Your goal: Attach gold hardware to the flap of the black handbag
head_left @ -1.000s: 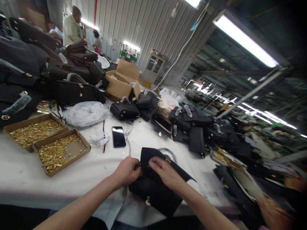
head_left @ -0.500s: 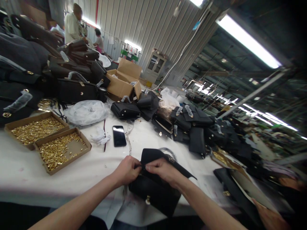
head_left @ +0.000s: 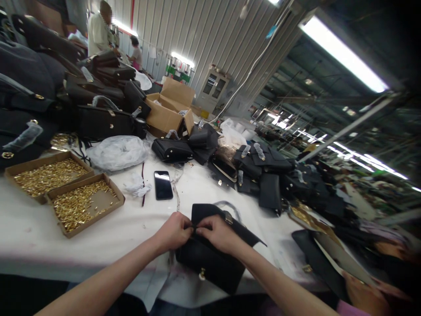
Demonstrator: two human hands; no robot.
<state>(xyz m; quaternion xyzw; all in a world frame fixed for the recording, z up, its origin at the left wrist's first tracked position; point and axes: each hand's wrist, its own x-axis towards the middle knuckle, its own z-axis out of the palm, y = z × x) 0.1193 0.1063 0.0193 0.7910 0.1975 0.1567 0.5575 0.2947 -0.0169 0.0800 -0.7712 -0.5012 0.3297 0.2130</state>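
A black handbag (head_left: 213, 267) lies tilted on the white table in front of me, its flap raised and a gold clasp (head_left: 202, 274) on its front. At the bag's left side, under the flap edge, my left hand (head_left: 176, 230) is closed in a pinch. My right hand (head_left: 217, 233) reaches over the bag and pinches the same spot, fingertips almost touching those of the left. Any small part between the fingertips is hidden. Behind the flap rises the bag's wrapped handle (head_left: 230, 206).
Two cardboard trays (head_left: 86, 221) of small gold fittings stand at left. A phone (head_left: 163, 185), crumpled plastic (head_left: 118, 151) and an open carton (head_left: 164, 116) are farther back. Black bags (head_left: 271, 193) pile up around the far side. At right, a co-worker's hands (head_left: 365, 294) hold another bag (head_left: 320, 259).
Both hands stay at the bag's left side; the right fingers have bent more and drawn slightly left. The co-worker's hands at right have shifted on their bag.
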